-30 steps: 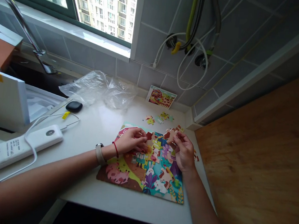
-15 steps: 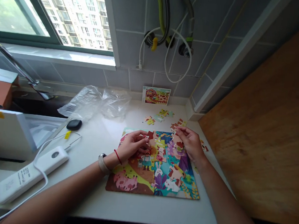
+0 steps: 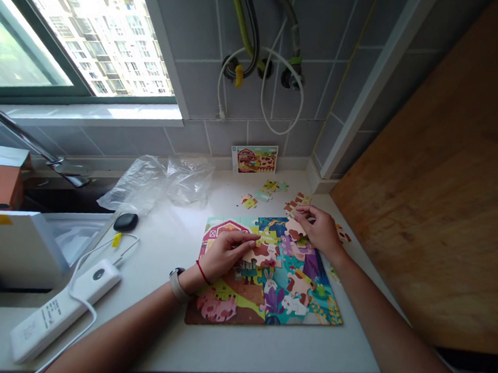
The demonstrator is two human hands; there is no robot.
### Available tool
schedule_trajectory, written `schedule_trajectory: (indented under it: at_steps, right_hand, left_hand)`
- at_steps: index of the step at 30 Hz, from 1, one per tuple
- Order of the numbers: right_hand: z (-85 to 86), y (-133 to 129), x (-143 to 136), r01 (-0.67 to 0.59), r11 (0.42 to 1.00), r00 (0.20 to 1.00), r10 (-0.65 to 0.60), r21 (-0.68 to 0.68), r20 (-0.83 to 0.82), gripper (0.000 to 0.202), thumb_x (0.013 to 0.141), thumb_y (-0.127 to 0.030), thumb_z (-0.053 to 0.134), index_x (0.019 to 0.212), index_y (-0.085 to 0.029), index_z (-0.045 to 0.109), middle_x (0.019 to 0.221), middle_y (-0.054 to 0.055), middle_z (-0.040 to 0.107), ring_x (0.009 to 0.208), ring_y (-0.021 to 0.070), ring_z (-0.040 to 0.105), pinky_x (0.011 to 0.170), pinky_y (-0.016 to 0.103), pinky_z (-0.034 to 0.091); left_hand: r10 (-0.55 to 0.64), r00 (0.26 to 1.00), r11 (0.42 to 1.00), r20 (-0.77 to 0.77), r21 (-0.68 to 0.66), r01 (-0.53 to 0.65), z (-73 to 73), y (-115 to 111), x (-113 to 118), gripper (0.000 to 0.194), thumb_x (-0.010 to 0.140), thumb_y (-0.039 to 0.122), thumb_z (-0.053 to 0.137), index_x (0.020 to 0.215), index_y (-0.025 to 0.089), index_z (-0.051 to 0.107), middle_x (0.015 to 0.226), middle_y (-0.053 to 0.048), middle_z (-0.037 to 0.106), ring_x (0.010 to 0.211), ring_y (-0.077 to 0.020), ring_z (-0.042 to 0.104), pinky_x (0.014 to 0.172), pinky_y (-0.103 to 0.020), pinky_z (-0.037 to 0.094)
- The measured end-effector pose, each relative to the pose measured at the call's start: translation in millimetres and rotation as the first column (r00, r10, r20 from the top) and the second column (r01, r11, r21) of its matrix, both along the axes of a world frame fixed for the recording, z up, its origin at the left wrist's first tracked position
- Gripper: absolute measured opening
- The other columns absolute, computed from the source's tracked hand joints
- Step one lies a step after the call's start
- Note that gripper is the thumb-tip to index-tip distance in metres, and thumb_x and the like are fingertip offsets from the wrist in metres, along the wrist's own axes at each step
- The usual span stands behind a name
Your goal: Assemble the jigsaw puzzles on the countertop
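Observation:
A farm-scene jigsaw puzzle (image 3: 240, 303) lies on a board with a teal animal picture on its right half. My left hand (image 3: 226, 254) rests over the middle of it, thumb and forefinger closed at a brown-and-cream puzzle piece (image 3: 261, 255) beside a cow's face. My right hand (image 3: 320, 232) is at the board's top right edge, fingers pinched together near a small brown piece. Below those fingertips, a cream-and-brown piece (image 3: 295, 229) lies partly hidden by the hand. Another cow-patterned piece (image 3: 299, 285) sits loose on the right half.
Several loose pieces (image 3: 270, 186) lie behind the board, under a small picture card (image 3: 257, 159) leaning on the wall. Crumpled clear plastic (image 3: 184, 178), a black oval object (image 3: 125, 221) and a white power bank (image 3: 67, 310) with a cable are on the left. A wooden panel (image 3: 422, 183) stands right.
My left hand has shifted slightly down and right over the puzzle, uncovering the red barn. The right hand's fingertips have moved a little towards the loose brown pieces. The camera has turned slightly.

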State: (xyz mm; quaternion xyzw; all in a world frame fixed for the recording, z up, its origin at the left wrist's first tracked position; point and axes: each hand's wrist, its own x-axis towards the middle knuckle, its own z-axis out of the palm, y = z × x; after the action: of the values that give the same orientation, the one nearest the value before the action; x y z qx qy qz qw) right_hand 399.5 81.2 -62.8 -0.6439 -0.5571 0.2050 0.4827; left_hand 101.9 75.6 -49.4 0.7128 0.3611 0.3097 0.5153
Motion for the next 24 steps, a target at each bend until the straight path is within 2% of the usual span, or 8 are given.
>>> schedule_trajectory:
  at_steps: [3, 6, 8, 10, 12, 19, 22, 24]
  right_hand:
    - [4.2, -2.2, -0.6, 0.018, 0.996, 0.976, -0.037, 0.088, 0.214, 0.025, 0.084, -0.045, 0.073, 0.094, -0.023, 0.080, 0.095, 0.010, 0.078, 0.093, 0.0302, 0.070, 0.091, 0.047, 0.054]
    - [17.7, -11.0, -10.8, -0.082, 0.987, 0.966, 0.044, 0.141, 0.256, 0.023, 0.089, -0.043, 0.070, 0.096, -0.023, 0.078, 0.103, 0.011, 0.077, 0.101, 0.0296, 0.069, 0.091, 0.044, 0.054]
    - [28.2, -20.0, -22.9, -0.234, 0.971, 0.958, 0.220, 0.055, 0.182, 0.025, 0.094, -0.044, 0.067, 0.100, -0.022, 0.078, 0.098, 0.008, 0.077, 0.087, 0.0242, 0.070, 0.077, 0.036, 0.055]
    - [35.9, -28.7, -35.7, -0.396, 0.914, 0.913, 0.402, -0.081, 0.069, 0.029, 0.094, -0.045, 0.067, 0.106, -0.021, 0.079, 0.090, 0.006, 0.077, 0.072, 0.0194, 0.067, 0.066, 0.031, 0.053]
    - [38.8, -34.6, -45.6, -0.481, 0.865, 0.874, 0.487, -0.143, 0.008, 0.031, 0.092, -0.044, 0.070, 0.111, -0.020, 0.079, 0.090, 0.005, 0.077, 0.068, 0.0175, 0.065, 0.063, 0.030, 0.051]
    - [28.2, -35.5, -51.0, -0.544, 0.814, 0.839, 0.529, -0.202, -0.129, 0.039, 0.090, -0.041, 0.071, 0.122, -0.020, 0.078, 0.092, 0.006, 0.077, 0.075, 0.0190, 0.066, 0.067, 0.031, 0.053]
    - [29.1, -34.2, -49.1, -0.559, 0.810, 0.826, 0.528, -0.176, -0.198, 0.036, 0.088, -0.043, 0.071, 0.115, -0.020, 0.080, 0.104, 0.009, 0.079, 0.085, 0.0217, 0.070, 0.072, 0.033, 0.056]
    - [33.0, -33.6, -45.8, -0.564, 0.808, 0.819, 0.523, -0.171, -0.236, 0.035, 0.087, -0.044, 0.073, 0.110, -0.020, 0.080, 0.106, 0.009, 0.079, 0.083, 0.0208, 0.070, 0.071, 0.032, 0.055]
  left_hand:
    - [-0.013, 1.000, 0.999, -0.012, 0.031, 0.013, -1.7, 0.4, -0.4, 0.033, 0.097, 0.041, 0.067, 0.120, 0.022, 0.080, 0.107, -0.009, 0.080, 0.096, -0.0240, 0.073, 0.082, -0.035, 0.060]
    - [0.002, 1.000, 0.999, -0.021, 0.053, -0.001, -4.1, 1.5, -1.3, 0.037, 0.098, 0.038, 0.064, 0.128, 0.021, 0.077, 0.103, -0.008, 0.079, 0.084, -0.0203, 0.071, 0.072, -0.031, 0.058]
    - [0.005, 1.000, 1.000, -0.013, 0.025, -0.005, -5.2, 2.3, -1.9, 0.044, 0.097, 0.036, 0.064, 0.138, 0.021, 0.070, 0.103, -0.007, 0.079, 0.076, -0.0170, 0.068, 0.065, -0.028, 0.056]
    - [-0.001, 1.000, 1.000, 0.017, -0.019, 0.002, -5.8, 2.8, -2.1, 0.052, 0.096, 0.034, 0.066, 0.146, 0.022, 0.063, 0.106, -0.007, 0.078, 0.073, -0.0149, 0.067, 0.062, -0.026, 0.055]
    - [-0.010, 0.998, 0.998, 0.068, -0.058, 0.014, -5.7, 2.7, -1.8, 0.056, 0.094, 0.032, 0.068, 0.149, 0.022, 0.058, 0.110, -0.007, 0.077, 0.077, -0.0151, 0.069, 0.066, -0.026, 0.057]
    - [0.005, 0.985, 0.977, 0.175, -0.212, 0.033, -3.5, 0.4, 0.0, 0.062, 0.091, 0.037, 0.076, 0.147, 0.018, 0.058, 0.108, -0.009, 0.079, 0.083, -0.0176, 0.074, 0.069, -0.027, 0.061]
    - [0.006, 0.976, 0.964, 0.217, -0.260, 0.052, -1.8, -1.8, 0.3, 0.063, 0.089, 0.039, 0.079, 0.146, 0.018, 0.059, 0.112, -0.011, 0.079, 0.085, -0.0189, 0.077, 0.071, -0.029, 0.064]
    - [-0.018, 0.977, 0.970, 0.213, -0.231, 0.068, -0.6, -3.6, -0.1, 0.061, 0.089, 0.038, 0.080, 0.143, 0.018, 0.061, 0.114, -0.012, 0.078, 0.088, -0.0208, 0.078, 0.076, -0.032, 0.066]
